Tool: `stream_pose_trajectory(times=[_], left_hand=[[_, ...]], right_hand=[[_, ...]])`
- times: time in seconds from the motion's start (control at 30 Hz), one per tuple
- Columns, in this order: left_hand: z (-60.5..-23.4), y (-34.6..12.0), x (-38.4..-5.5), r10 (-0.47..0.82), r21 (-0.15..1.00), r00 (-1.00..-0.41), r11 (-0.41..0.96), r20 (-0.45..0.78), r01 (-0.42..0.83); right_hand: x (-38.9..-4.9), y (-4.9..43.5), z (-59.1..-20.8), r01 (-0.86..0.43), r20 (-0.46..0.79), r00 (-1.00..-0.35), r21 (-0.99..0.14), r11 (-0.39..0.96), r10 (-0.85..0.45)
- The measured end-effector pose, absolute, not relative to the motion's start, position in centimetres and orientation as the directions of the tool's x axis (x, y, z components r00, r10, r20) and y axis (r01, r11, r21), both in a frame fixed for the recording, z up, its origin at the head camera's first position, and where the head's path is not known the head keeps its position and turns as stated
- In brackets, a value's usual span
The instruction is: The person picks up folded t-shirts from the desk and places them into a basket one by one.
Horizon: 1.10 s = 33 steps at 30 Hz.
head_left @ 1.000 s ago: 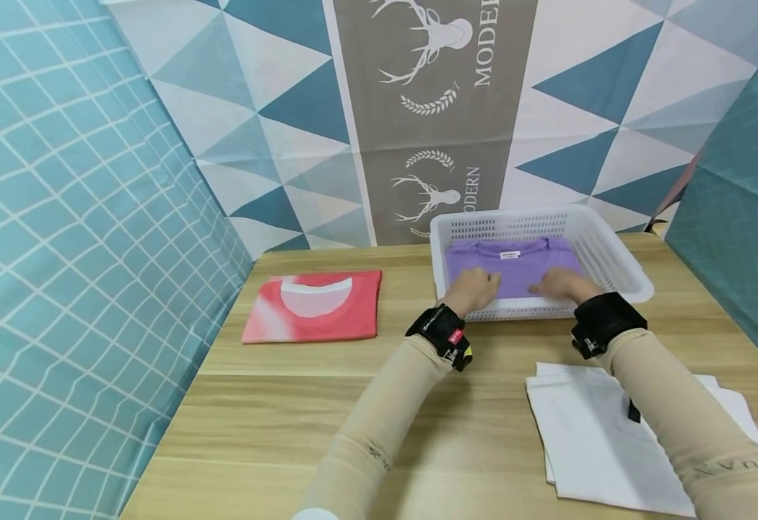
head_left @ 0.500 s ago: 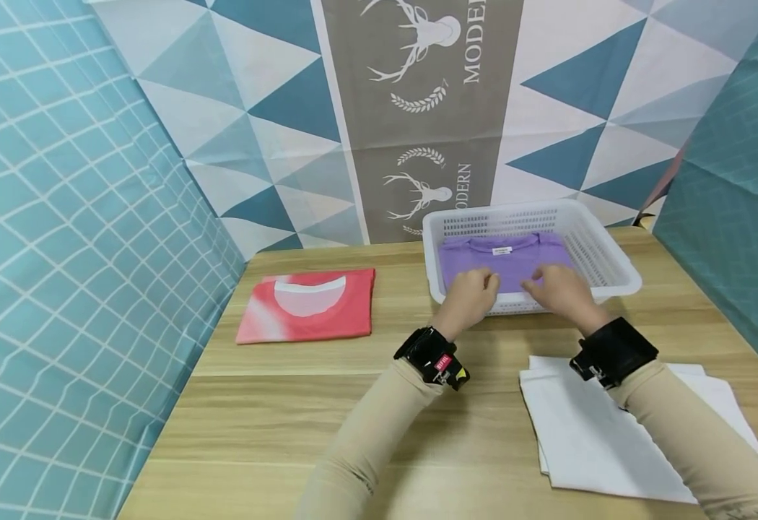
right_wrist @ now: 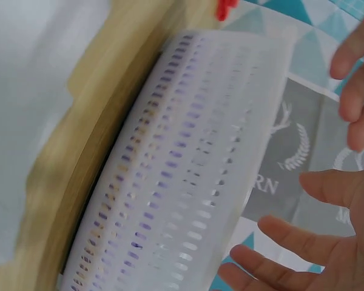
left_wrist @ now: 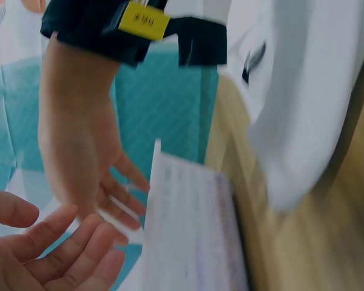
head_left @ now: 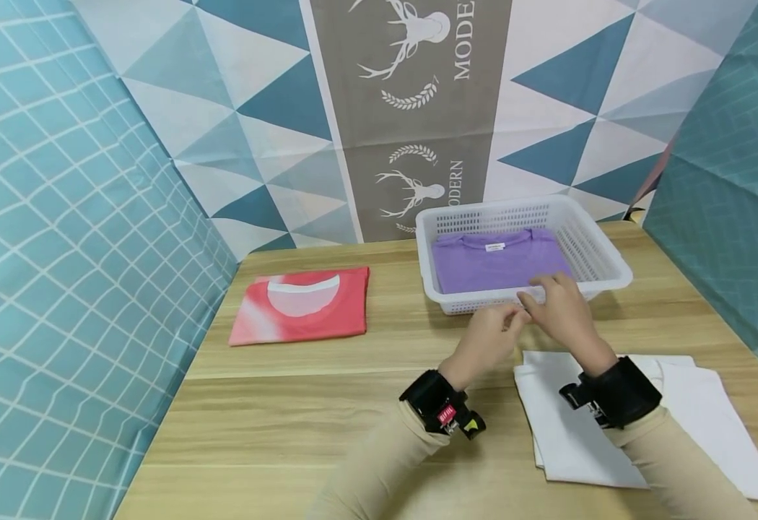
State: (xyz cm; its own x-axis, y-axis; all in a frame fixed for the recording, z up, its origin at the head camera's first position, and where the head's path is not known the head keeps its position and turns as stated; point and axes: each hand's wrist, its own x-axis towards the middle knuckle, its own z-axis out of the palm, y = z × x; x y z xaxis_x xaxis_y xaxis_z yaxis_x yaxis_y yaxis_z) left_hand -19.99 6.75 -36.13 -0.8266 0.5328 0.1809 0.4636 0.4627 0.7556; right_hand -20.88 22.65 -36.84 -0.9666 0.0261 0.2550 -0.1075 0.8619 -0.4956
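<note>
A folded purple T-shirt (head_left: pixel 496 263) with a white neck label lies in a white perforated plastic basket (head_left: pixel 596 282). My left hand (head_left: pixel 488 343), its fingers loosely bent and holding nothing, is in front of the basket's near side. Beside it, my right hand (head_left: pixel 564 314) is at the basket's near rim, above the table. In the right wrist view the right hand (right_wrist: pixel 318 242) has its fingers spread near the basket wall, with nothing in them. White folded cloth (head_left: pixel 587 426) lies below the right forearm, partly hidden by it.
A folded red and white garment (head_left: pixel 327 307) lies left of the basket on the wooden table (head_left: pixel 275 412). Patterned cloth (head_left: pixel 418 94) hangs behind the table. Teal cloth covers the left and right sides.
Both hands have come out of the basket, back toward me, and drawn closer together. The purple T-shirt stays in the basket. The head view has shifted slightly.
</note>
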Motion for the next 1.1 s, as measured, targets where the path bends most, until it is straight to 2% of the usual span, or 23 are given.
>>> stream_pose_trajectory(times=[0.13, 0.33, 0.57, 0.73, 0.83, 0.97, 1.1], left_hand=[[-36.8, 7.2, -18.5, 0.526, 0.77, -0.835, 0.464, 0.158, 0.438], [-38.1, 7.6, -17.0, 0.497, 0.861, -0.861, 0.387, 0.106, 0.33], [-39.6, 7.6, -15.4, 0.431, 0.897, -0.903, 0.396, 0.007, 0.196], [-40.8, 7.6, -14.8, 0.413, 0.899, -0.909, 0.419, -0.064, 0.126], [-41.8, 7.7, -14.6, 0.409, 0.883, -0.908, 0.456, -0.095, 0.114], [-42.9, 7.8, -14.4, 0.41, 0.855, -0.905, 0.504, -0.113, 0.121], [-43.4, 7.9, -14.2, 0.406, 0.852, -0.903, 0.514, -0.141, 0.098]], right_hand=[[-19.6, 22.8, -36.9, -0.087, 0.235, -0.971, -0.549, 0.831, 0.053], [-17.7, 23.5, -37.3, -0.062, 0.248, -0.964, -0.573, 0.818, 0.1], [-15.8, 25.7, -38.1, 0.08, 0.096, -0.98, -0.609, 0.789, 0.174], [-14.5, 28.3, -39.4, 0.209, -0.013, -0.969, -0.585, 0.784, 0.249], [-13.7, 30.2, -39.9, 0.338, -0.097, -0.934, -0.549, 0.764, 0.343], [-12.3, 33.1, -40.6, 0.523, -0.235, -0.85, -0.483, 0.702, 0.471], [-10.8, 35.6, -41.7, 0.619, -0.333, -0.785, -0.403, 0.674, 0.522]])
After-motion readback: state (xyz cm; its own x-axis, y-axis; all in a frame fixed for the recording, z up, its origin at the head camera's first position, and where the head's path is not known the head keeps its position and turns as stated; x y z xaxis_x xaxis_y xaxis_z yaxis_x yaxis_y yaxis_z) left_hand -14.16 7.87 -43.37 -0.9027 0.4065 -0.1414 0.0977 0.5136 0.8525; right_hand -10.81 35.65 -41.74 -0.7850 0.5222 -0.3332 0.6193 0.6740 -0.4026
